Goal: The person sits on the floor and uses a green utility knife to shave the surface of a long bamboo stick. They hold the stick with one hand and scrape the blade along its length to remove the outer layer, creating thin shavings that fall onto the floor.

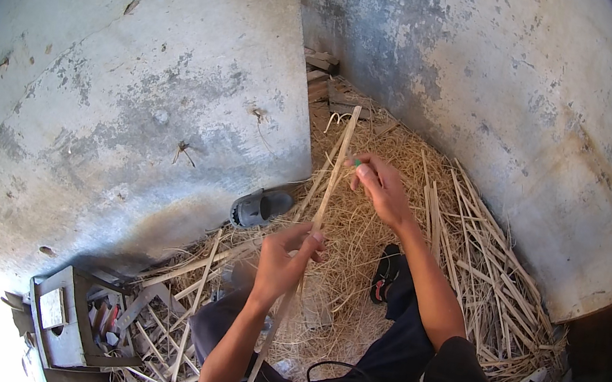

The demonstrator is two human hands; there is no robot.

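A long, pale split-wood strip (pixel 336 176), which looks like bamboo, runs up and away from my lap, its far end leaning slightly right. My left hand (pixel 283 261) is closed round it at about the middle. Beside the upper part of the strip, my right hand (pixel 383 192) is closed in a pinch. A small green patch (pixel 357 163) shows at its fingertips; whether it is a tool or a wrap on a finger is too small to tell. Thin curled shavings (pixel 337 120) stand out by the strip's far end.
Straw-like shavings (pixel 358 267) cover the floor around my legs. Many split strips (pixel 493 270) lie heaped along the right wall. A dark clog (pixel 261 208) sits by the left wall panel (pixel 179 97). At lower left stands a worn stool-like frame (pixel 76 323) among scraps.
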